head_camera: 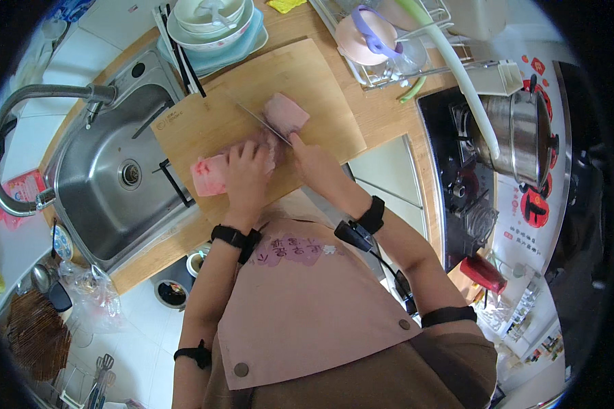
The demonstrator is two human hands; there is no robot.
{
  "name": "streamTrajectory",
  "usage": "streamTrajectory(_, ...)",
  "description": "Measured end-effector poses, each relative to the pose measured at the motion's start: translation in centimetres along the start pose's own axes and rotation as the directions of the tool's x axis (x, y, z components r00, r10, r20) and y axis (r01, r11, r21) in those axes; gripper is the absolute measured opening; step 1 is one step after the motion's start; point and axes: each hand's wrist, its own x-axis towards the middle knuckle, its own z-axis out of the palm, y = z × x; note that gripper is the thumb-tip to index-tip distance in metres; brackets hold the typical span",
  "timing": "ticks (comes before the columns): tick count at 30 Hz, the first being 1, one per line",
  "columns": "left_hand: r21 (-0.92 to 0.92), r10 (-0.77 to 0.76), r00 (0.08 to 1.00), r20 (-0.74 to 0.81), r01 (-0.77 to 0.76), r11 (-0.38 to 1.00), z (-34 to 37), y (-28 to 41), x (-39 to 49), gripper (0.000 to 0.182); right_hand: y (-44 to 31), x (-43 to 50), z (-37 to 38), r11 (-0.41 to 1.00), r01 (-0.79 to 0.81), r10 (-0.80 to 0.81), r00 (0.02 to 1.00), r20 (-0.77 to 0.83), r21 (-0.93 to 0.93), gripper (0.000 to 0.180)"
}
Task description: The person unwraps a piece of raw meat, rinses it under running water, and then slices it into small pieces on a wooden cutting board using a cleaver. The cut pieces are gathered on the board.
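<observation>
A large block of raw meat (211, 176), pale pink with fat, lies on a wooden cutting board (317, 71). My left hand (248, 171) is spread over its middle and holds it down, hiding part of it. In my right hand (314, 163) is a knife (263, 123); its blade shows nearly edge-on as a thin line, and the handle is covered by my fingers. The blade stands between the large block and a smaller piece of meat (286, 112) at the upper right. Whether it touches the smaller piece, I cannot tell.
A steel sink (89, 138) with a curved faucet (0, 133) lies left, partly overlapped by the board. Stacked bowls (225, 30) and chopsticks (176, 46) stand behind. A dish rack (373, 79) is at the back right. A steel pot (517, 138) stands on the stove (453, 214).
</observation>
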Motion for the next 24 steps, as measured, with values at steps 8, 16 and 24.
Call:
streamTrajectory(8,0.002,-0.077,0.994,0.084,0.077,0.997,-1.6,-1.7,-0.6,0.054,1.9,-3.6,-0.1,0.994,-0.105,0.105,0.994,-0.003,0.006,0.025)
streamTrajectory(16,0.042,0.073,0.997,0.02,-0.074,0.996,-1.4,-1.4,-2.5,0.053,2.9,-1.9,0.3,0.99,-0.138,0.14,0.988,-0.071,0.031,0.037)
streamTrajectory(24,0.07,0.192,0.981,0.041,-0.195,0.978,-0.7,-0.9,-3.2,0.048,-0.3,0.7,1.5,0.987,-0.143,0.138,0.988,-0.068,-0.072,0.037)
